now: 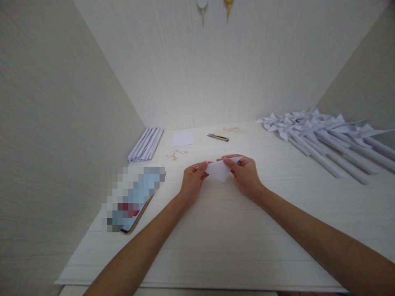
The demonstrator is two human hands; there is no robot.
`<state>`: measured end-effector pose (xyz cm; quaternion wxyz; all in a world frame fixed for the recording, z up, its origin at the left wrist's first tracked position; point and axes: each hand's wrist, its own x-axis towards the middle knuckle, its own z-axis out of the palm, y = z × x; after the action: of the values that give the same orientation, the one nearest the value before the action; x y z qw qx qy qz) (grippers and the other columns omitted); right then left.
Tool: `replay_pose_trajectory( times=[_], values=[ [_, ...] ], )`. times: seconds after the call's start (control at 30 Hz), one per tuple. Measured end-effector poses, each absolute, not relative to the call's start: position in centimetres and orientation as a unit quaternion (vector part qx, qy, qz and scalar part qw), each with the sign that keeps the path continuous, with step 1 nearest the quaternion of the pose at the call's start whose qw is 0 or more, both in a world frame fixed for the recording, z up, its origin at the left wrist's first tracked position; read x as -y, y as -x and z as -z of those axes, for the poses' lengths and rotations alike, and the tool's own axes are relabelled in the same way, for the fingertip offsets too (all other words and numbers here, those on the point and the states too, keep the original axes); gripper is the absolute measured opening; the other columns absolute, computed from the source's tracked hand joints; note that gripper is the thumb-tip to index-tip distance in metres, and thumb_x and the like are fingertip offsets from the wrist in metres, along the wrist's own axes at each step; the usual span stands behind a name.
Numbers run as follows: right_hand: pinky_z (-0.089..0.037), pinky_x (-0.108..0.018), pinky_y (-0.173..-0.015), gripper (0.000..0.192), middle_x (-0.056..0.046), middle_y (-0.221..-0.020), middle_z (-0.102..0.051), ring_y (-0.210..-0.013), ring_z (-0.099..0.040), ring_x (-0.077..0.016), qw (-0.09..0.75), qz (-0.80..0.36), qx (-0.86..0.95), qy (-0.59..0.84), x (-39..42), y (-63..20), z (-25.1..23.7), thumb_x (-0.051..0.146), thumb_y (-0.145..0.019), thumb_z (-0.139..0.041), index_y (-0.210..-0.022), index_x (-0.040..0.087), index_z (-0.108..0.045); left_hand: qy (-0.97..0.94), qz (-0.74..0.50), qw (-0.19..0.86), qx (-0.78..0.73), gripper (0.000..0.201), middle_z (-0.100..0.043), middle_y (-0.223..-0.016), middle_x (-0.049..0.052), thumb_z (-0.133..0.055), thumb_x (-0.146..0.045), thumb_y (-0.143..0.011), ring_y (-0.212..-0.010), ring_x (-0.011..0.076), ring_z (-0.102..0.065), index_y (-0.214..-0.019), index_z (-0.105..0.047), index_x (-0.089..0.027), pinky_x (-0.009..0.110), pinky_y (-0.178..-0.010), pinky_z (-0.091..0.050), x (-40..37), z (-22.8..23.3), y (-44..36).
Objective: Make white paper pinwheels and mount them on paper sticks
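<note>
Between my two hands is a folded sheet of white paper (219,170), roughly triangular with a point toward me, held just over the white table. My left hand (194,179) pinches its left corner between thumb and fingers. The right corner is gripped by my right hand (245,172), thumb on top and fingers behind. Beyond the hands lies a pair of thread snips (218,137). A flat white paper square (182,139) rests to the left of the snips. Small cotton-tipped sticks (175,154) are scattered in front of that square.
At the back left lies a bundle of rolled white paper tubes (146,144). A phone (138,201), partly blurred out, sits at left. White paper pinwheels (324,135) on paper sticks are piled at right. More small pieces (231,129) lie near the back wall (200,82).
</note>
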<state>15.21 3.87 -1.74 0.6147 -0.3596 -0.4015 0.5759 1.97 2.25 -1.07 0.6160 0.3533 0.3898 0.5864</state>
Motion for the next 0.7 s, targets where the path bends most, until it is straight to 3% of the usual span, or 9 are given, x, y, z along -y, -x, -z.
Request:
replay_pose_trajectory(
  times=[0.7],
  values=[
    [-0.046, -0.025, -0.055, 0.012, -0.003, -0.066, -0.070, -0.057, -0.060, -0.0126, 0.599, -0.532, 0.462, 0.380, -3.41, -15.03, 1.50, 0.026, -0.058, -0.069, -0.065, 0.017, -0.067, -0.378, -0.596, 0.547, -0.450, 0.018, -0.067, -0.065, 0.004, -0.072, -0.027, -0.052, -0.062, 0.0116, -0.057, -0.065, -0.068, -0.015, 0.025, -0.065, -0.043, -2.32, 1.93, -1.94]
  ],
)
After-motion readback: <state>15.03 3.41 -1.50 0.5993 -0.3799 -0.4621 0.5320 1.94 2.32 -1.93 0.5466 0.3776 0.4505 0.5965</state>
